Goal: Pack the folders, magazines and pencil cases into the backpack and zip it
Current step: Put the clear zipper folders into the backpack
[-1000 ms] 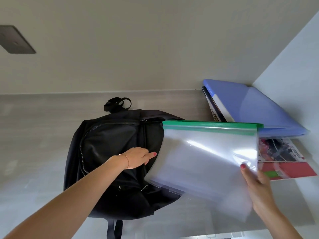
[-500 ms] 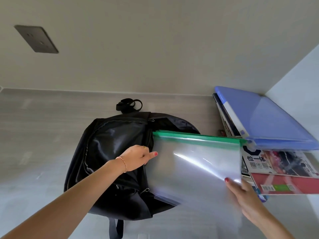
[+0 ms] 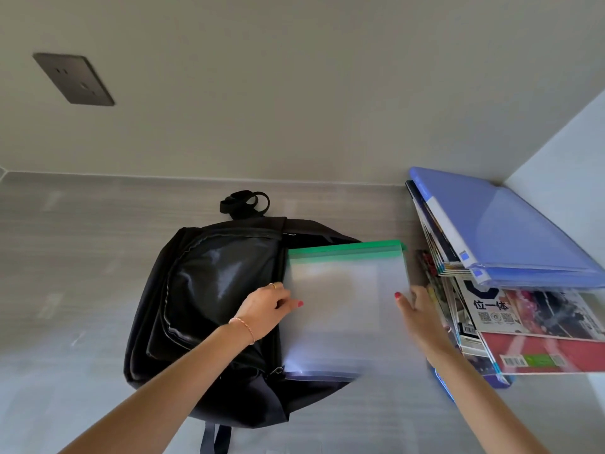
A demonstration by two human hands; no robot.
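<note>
Folder (image 3: 343,306) | green edge away | half inside backpack (image 3: 212,290)

The backpack (image 3: 209,299) is black cloth, its front panel catching a dull sheen. The folder (image 3: 343,306) at its right is frosted, translucent plastic with a green strip. Far right, the blue folder (image 3: 510,234) is smooth plastic over glossy paper magazines (image 3: 537,326). The counter (image 3: 82,257) looks matt, grained grey.
</note>
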